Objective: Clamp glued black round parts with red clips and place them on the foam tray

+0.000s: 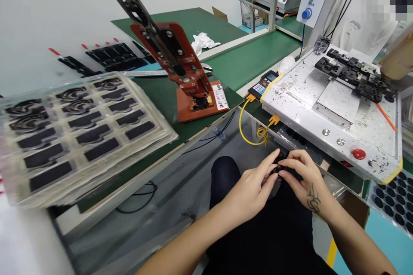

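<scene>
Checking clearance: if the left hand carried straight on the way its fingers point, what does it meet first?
The left hand points up and right at the right hand; both pinch a small black part. That comes first, then the right fingers. Beyond is the white machine base; depth unclear.

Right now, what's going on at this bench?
A seated person holds a small black part between both hands over the lap: left hand and right hand pinch it with their fingers. It is too small to identify. On the green bench stand an orange lever press and a stack of clear trays holding black parts. To the right sits a white machine with a red button. Another person stands behind it.
</scene>
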The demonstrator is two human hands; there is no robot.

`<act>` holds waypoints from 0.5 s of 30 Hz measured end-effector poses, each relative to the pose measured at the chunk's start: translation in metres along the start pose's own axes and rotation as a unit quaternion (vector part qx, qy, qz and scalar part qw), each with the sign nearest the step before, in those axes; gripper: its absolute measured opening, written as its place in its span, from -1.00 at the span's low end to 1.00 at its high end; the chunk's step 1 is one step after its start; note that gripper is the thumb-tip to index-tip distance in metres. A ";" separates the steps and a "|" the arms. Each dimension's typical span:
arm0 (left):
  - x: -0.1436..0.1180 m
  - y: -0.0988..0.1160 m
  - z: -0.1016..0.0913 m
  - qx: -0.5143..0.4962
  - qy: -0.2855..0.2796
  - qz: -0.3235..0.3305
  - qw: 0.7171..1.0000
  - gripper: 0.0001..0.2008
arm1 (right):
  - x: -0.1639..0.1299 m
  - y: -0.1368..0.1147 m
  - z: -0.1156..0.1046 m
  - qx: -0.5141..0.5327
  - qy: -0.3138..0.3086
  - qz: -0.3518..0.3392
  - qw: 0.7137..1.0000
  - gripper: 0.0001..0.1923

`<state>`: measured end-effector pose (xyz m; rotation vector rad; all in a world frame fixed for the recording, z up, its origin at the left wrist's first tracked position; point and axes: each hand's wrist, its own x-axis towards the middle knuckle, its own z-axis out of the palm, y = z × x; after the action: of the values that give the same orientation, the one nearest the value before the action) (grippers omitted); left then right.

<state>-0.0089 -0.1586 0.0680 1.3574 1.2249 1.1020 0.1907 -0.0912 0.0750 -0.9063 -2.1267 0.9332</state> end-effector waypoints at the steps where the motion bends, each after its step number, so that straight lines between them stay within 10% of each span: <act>1: 0.001 0.001 -0.003 -0.014 0.000 -0.003 1.000 -0.44 | 0.001 -0.001 0.000 0.005 0.000 -0.007 1.000 -0.85; 8: 0.005 0.005 -0.002 -0.205 0.090 -0.041 0.974 -0.60 | 0.008 -0.006 0.014 0.247 0.042 0.179 0.952 -0.74; 15: 0.001 0.012 0.001 -0.192 0.096 -0.069 0.974 -0.82 | 0.006 -0.009 0.022 0.257 0.039 0.195 0.946 -0.65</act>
<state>-0.0064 -0.1584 0.0794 0.8773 1.1488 1.3137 0.1675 -0.0993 0.0713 -1.0753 -1.5367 1.5312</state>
